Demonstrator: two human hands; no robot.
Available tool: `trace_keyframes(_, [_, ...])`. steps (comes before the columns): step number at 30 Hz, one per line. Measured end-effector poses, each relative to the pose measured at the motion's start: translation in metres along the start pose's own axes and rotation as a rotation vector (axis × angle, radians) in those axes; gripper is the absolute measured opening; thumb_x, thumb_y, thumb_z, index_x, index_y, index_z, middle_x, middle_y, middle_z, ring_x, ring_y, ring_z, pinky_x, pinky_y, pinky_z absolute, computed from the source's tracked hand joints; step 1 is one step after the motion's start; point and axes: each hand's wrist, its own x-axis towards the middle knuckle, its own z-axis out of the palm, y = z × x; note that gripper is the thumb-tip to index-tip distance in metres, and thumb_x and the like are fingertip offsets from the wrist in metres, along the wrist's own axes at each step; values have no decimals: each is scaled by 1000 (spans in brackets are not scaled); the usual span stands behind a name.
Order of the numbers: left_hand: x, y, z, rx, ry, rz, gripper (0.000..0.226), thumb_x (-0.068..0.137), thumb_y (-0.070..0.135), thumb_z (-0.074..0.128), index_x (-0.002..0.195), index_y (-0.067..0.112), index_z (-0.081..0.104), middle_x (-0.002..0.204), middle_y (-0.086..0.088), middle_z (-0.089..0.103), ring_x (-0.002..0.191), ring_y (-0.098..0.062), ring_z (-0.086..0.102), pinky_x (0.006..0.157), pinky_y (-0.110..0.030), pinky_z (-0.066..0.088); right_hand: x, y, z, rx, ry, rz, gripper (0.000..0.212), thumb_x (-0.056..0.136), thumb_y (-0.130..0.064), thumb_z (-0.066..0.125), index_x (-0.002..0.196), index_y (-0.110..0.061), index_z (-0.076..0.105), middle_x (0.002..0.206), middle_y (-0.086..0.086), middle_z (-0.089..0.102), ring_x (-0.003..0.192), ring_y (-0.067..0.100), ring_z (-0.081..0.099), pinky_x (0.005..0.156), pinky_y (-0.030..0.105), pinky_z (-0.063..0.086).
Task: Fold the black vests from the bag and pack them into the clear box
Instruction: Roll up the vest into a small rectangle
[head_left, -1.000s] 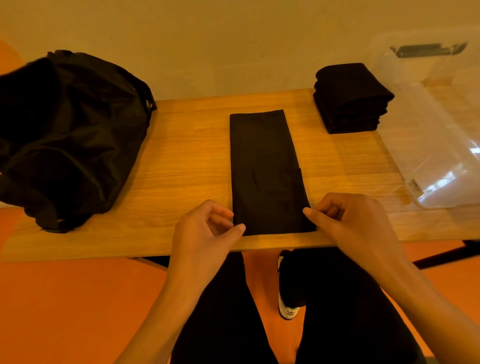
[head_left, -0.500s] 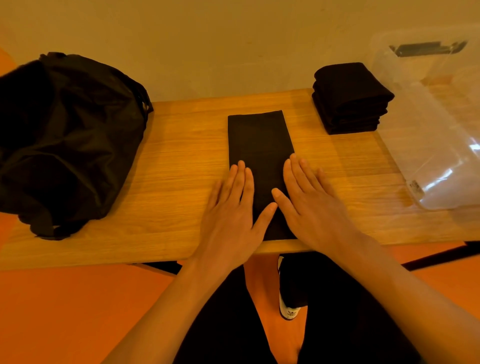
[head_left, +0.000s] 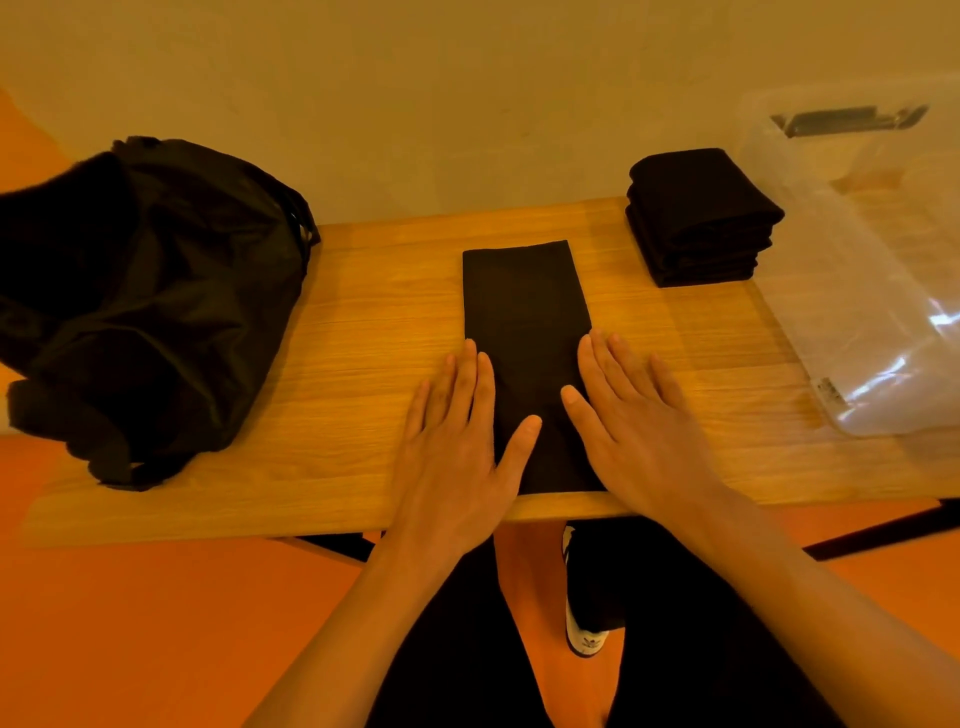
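A black vest (head_left: 524, 306), folded into a long narrow strip, lies on the middle of the wooden table (head_left: 363, 312), running from the front edge toward the wall. My left hand (head_left: 457, 431) lies flat with straight fingers on the strip's left edge. My right hand (head_left: 628, 415) lies flat on its right edge, fingers spread partly over the wood. A stack of folded black vests (head_left: 698, 215) sits at the back right. The black bag (head_left: 140, 296) slumps on the table's left end. The clear box (head_left: 872, 291) stands at the far right, holding nothing that I can see.
A pale wall runs along the table's back edge. The floor below is orange. My black trousers and a white shoe (head_left: 584, 639) show under the front edge. A dark table leg (head_left: 878, 530) angles out at the lower right.
One second ago both hands pinched the strip's near corners at the front edge. They have since opened and laid flat on the vest, and now sit slightly wider apart on its sides.
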Motion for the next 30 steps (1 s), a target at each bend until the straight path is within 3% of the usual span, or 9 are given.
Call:
trace_keyframes(5, [-4, -2, -7, -165, 99, 82, 83, 96, 71, -3, 161, 20, -13, 167, 4, -25, 154, -13, -23, 127, -40, -5, -4, 2, -10, 294, 15, -9, 77, 89, -66, -13, 158, -31, -12, 166, -14, -15, 150, 0, -20, 127, 36, -6])
trace_keyframes(10, [-4, 2, 0, 71, -8, 34, 84, 93, 76, -5, 162, 28, -8, 168, 4, -22, 152, -13, -26, 128, -45, -3, -5, 1, -1, -12, -22, -16, 83, 86, -63, -15, 159, -24, -14, 168, -5, -14, 153, 12, -18, 126, 39, -6])
trace_keyframes(19, [-2, 4, -5, 13, -55, -36, 97, 80, 81, -23, 161, 30, -10, 167, 8, -22, 152, -9, -24, 127, -40, -7, -4, -5, -6, 36, -31, 42, 99, 76, -73, -32, 160, -26, -10, 168, -6, -11, 152, 9, -18, 125, 37, -9])
trace_keyframes(21, [-1, 3, -14, -156, -77, -57, 92, 83, 83, -14, 161, 36, -2, 168, 12, -16, 152, -3, -20, 127, -37, -7, -3, -7, -21, 237, -69, 81, 88, 86, -72, -16, 160, -28, -1, 169, -7, -1, 154, 7, -9, 126, 36, -3])
trace_keyframes(24, [23, -5, -30, -442, -68, -155, 75, 93, 76, 19, 159, 39, 24, 169, 14, 7, 154, -4, 2, 126, -35, 9, 20, -6, -45, 531, 47, 137, 61, 104, -53, 31, 158, -27, 24, 164, -2, 29, 151, 15, 25, 120, 35, 22])
trace_keyframes(27, [76, -21, -33, -331, 40, -168, 58, 100, 60, 45, 150, 29, 44, 155, 4, 37, 143, -14, 33, 109, -28, 31, 70, -3, -57, 628, 114, 165, 53, 105, -40, 46, 154, -24, 36, 155, 0, 43, 142, 17, 41, 111, 37, 39])
trace_keyframes(30, [133, -33, -27, -280, 83, -179, 55, 99, 56, 52, 144, 24, 51, 143, 0, 45, 134, -17, 43, 103, -27, 38, 123, -1, -50, 648, 139, 214, 48, 104, -31, 53, 150, -20, 43, 149, 1, 51, 136, 17, 48, 105, 32, 44])
